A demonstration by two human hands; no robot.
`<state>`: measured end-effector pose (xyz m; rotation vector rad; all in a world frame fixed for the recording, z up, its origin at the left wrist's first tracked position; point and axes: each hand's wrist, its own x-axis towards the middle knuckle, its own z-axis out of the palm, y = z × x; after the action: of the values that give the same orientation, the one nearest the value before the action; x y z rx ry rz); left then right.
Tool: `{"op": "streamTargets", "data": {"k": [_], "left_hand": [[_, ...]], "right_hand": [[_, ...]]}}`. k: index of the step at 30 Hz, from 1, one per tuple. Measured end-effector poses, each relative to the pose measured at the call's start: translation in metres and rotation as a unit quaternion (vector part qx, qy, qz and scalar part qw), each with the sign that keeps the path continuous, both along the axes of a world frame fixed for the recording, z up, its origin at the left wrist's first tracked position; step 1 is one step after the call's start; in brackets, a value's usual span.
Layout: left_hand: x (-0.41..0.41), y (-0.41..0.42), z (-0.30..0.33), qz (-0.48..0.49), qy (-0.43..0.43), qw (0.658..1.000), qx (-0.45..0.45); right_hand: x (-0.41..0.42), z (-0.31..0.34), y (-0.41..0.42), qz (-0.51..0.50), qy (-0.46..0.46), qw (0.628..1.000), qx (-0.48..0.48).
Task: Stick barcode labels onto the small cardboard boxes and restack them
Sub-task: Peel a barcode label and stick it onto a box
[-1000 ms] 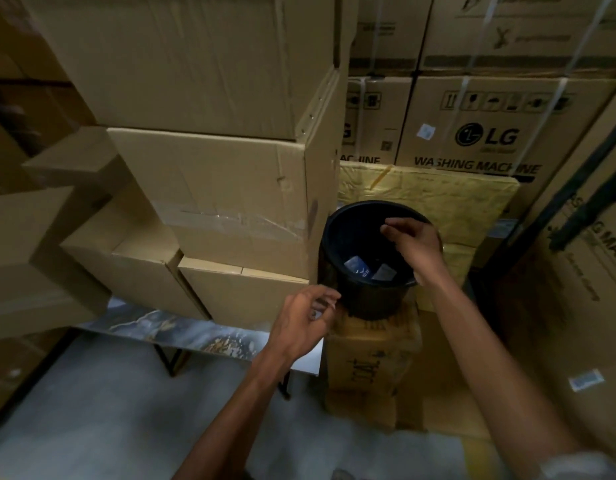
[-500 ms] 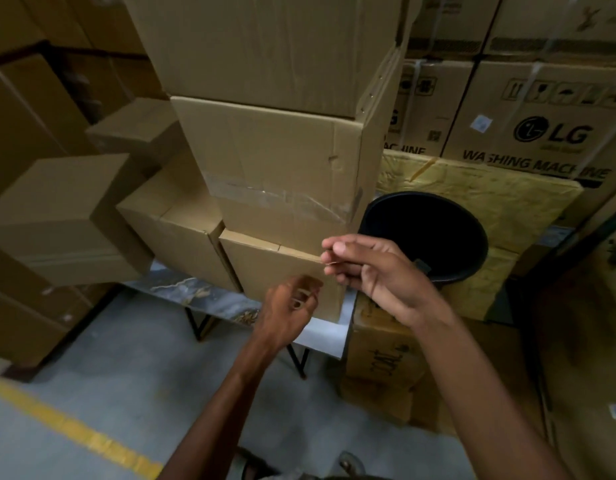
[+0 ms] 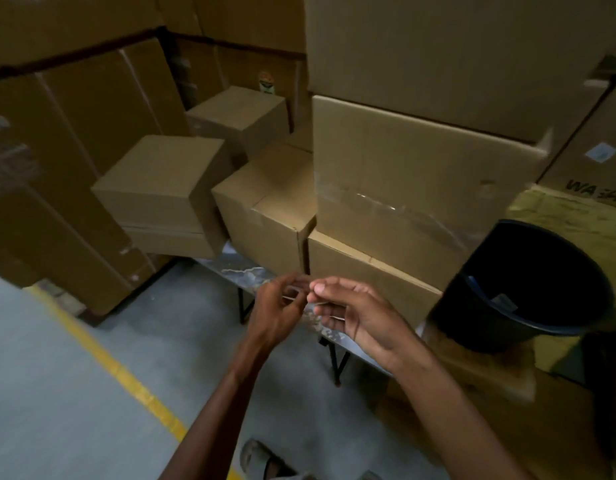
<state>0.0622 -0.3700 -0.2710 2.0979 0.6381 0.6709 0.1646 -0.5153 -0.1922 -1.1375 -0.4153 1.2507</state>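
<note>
Two hands are meeting at the frame's centre, in front of a table (image 3: 237, 268) loaded with boxes. The left hand (image 3: 277, 308) and right hand (image 3: 355, 315) are both pinching a thin pale strip, probably a label (image 3: 301, 298) on its backing; blur is hiding detail. The boxes are waiting just beyond: a small box (image 3: 268, 216) beside a low box (image 3: 362, 282) carrying taller ones. A black bin (image 3: 528, 289) is standing to the right. Judging from this, the label could curl and stick to itself or the fingers while being peeled. A second ago the right hand was reaching into the bin; it is now back at the left hand, and the view is turning left
</note>
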Motion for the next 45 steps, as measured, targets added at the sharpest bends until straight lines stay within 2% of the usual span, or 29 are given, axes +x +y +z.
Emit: {"op": "streamTargets", "data": {"k": [9, 15, 21, 24, 30, 32, 35, 38, 41, 43, 45], "left_hand": [[-0.059, 0.124, 0.002, 0.056, -0.024, 0.998, -0.031], [-0.104, 0.210, 0.010, 0.068, -0.026, 0.997, 0.034], [-0.124, 0.279, 0.017, 0.109, -0.030, 0.994, 0.007], [-0.124, 0.306, 0.022, 0.118, -0.037, 0.992, -0.022], [-0.118, 0.374, 0.031, 0.127, -0.043, 0.991, 0.006], [-0.112, 0.403, 0.034, 0.131, -0.036, 0.990, 0.028], [-0.101, 0.451, 0.037, 0.124, -0.011, 0.990, 0.073], [-0.087, 0.500, 0.043, 0.127, 0.026, 0.988, 0.080], [-0.070, 0.545, 0.046, 0.149, 0.107, 0.978, 0.101], [-0.062, 0.566, 0.041, 0.146, 0.165, 0.972, 0.086], [-0.055, 0.576, 0.033, 0.120, 0.228, 0.964, 0.065]], "right_hand": [[-0.049, 0.001, 0.136, 0.030, -0.015, 0.999, 0.004], [-0.084, 0.001, 0.222, 0.045, -0.033, 0.998, 0.006], [-0.099, 0.005, 0.285, 0.061, -0.044, 0.997, 0.020], [-0.097, 0.006, 0.313, 0.048, -0.046, 0.997, 0.025], [-0.074, -0.001, 0.382, -0.010, -0.111, 0.993, 0.038], [-0.063, 0.000, 0.407, -0.037, -0.160, 0.986, 0.036], [-0.046, -0.001, 0.451, -0.068, -0.267, 0.961, 0.025], [-0.025, -0.013, 0.494, -0.101, -0.394, 0.913, 0.005], [-0.007, -0.027, 0.528, -0.121, -0.506, 0.847, -0.107], [-0.005, -0.030, 0.540, -0.083, -0.540, 0.814, -0.198], [-0.009, -0.029, 0.548, -0.051, -0.562, 0.790, -0.239]]}}
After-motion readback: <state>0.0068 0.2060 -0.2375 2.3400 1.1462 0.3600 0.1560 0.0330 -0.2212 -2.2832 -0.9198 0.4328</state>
